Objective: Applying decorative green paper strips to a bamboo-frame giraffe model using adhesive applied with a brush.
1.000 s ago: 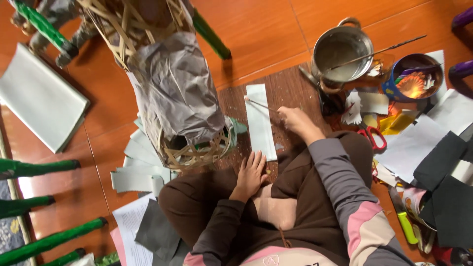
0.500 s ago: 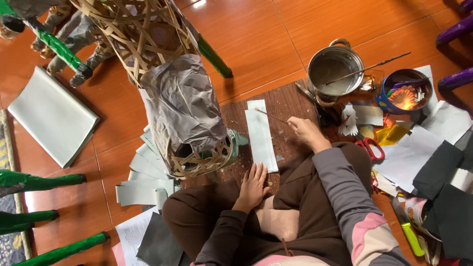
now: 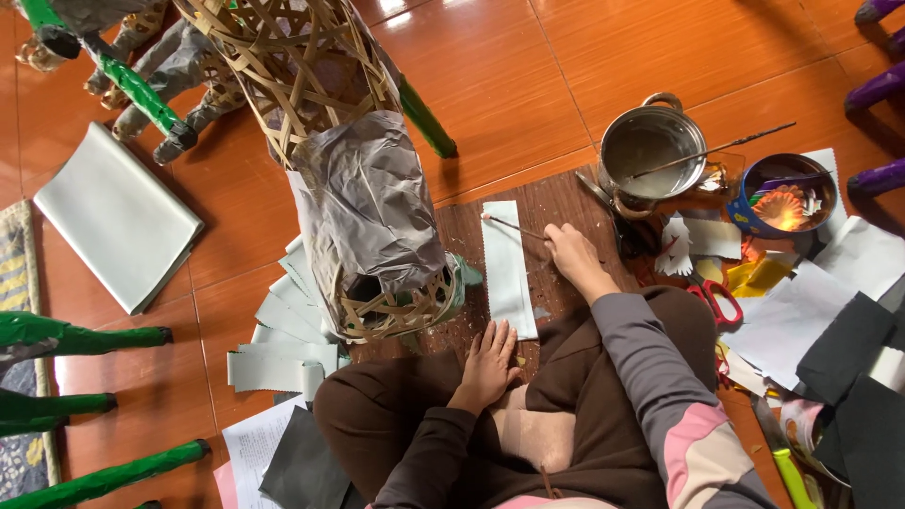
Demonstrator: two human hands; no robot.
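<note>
My right hand (image 3: 570,256) is closed around a thin brush stick (image 3: 517,226), fingers pinched on its near end. The tip sits on the upper end of a pale paper strip (image 3: 507,269). The strip lies lengthwise on a dark wooden board (image 3: 556,203) on the orange floor, directly in front of my knees.

My left hand (image 3: 488,363) lies flat, fingers spread and holding nothing, fingertips touching the strip's near end.

Just left of the strip: a woven bamboo frame (image 3: 292,66), partly covered in crumpled grey paper (image 3: 372,198). More cut strips (image 3: 283,349) are piled beneath and beside it.

Right of the board: a steel pot (image 3: 650,151) with a stick resting across its rim, a blue bowl (image 3: 787,193), red-handled scissors (image 3: 718,300), and loose sheets, white and dark.
</note>
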